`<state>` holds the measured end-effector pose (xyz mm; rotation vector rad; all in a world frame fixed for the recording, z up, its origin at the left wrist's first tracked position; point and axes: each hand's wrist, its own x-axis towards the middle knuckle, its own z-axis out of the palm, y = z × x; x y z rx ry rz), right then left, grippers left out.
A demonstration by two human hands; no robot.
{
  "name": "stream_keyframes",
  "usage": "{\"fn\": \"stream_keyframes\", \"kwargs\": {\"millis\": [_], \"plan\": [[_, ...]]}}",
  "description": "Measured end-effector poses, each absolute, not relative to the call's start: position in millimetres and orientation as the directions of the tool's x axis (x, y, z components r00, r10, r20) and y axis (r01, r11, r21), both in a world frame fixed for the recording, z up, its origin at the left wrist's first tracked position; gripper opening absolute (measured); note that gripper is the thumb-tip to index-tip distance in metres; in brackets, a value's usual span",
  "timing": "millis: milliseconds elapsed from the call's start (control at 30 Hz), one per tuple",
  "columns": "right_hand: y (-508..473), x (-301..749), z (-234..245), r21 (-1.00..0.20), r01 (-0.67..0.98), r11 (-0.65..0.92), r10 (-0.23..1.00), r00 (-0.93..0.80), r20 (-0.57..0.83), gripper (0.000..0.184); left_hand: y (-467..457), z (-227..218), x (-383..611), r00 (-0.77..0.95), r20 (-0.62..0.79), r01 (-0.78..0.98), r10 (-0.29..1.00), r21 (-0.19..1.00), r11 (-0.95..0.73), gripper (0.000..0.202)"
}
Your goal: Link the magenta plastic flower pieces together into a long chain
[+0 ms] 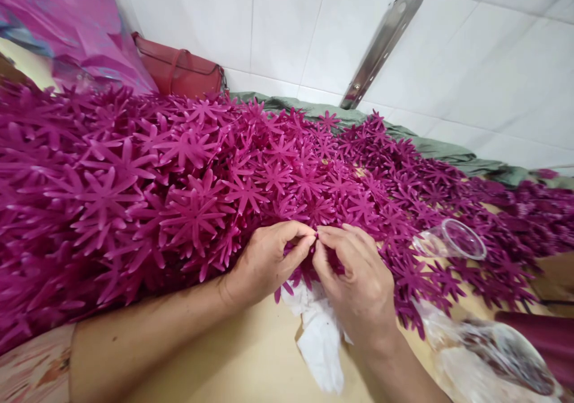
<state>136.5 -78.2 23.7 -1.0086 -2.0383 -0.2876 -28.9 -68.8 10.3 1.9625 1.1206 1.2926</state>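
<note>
My left hand (273, 256) and my right hand (356, 271) meet fingertip to fingertip at the near edge of a big heap of magenta flower-shaped pieces (192, 211). Thumb and forefinger are pinched together on each hand. A tiny dark magenta bit shows between the tips, but most of what they pinch is hidden. A few magenta petals stick out below the left hand. Under the right hand lies a crumpled white tissue (320, 343) on the pale yellow tabletop (224, 355).
A clear plastic cup (452, 240) lies on its side among the pieces at right. Near it is a clear plastic bag (488, 355) with something dark inside. Behind the heap are a red purse (179, 68), a pink plastic bag (85, 26), green cloth (442, 149) and a metal bracket (381, 50) against white tiles.
</note>
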Motion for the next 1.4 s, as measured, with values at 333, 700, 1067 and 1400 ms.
{"fn": "stream_keyframes", "kwargs": {"millis": [333, 700, 1067, 1400], "plan": [[-74.3, 138.6, 20.2, -0.261, 0.683, 0.682, 0.590, -0.304, 0.748, 0.018, -67.6, 6.7, -29.3, 0.149, 0.375, 0.205, 0.915, 0.894, -0.399, 0.016], [-74.3, 134.7, 18.1, -0.271, 0.665, 0.696, 0.570, -0.281, 0.772, 0.021, -64.5, 4.1, -22.5, 0.149, 0.136, -0.143, 0.979, 0.983, -0.115, 0.017], [-77.8, 133.2, 18.6, -0.270, 0.691, 0.671, 0.591, -0.278, 0.757, 0.014, -65.6, 8.3, -21.9, 0.117, 0.137, -0.142, 0.984, 0.982, -0.120, 0.017], [-76.4, 132.3, 19.1, -0.243, 0.714, 0.656, 0.587, -0.281, 0.759, 0.018, -64.4, 7.0, -21.4, 0.119, 0.125, -0.154, 0.985, 0.982, -0.106, 0.014]]}}
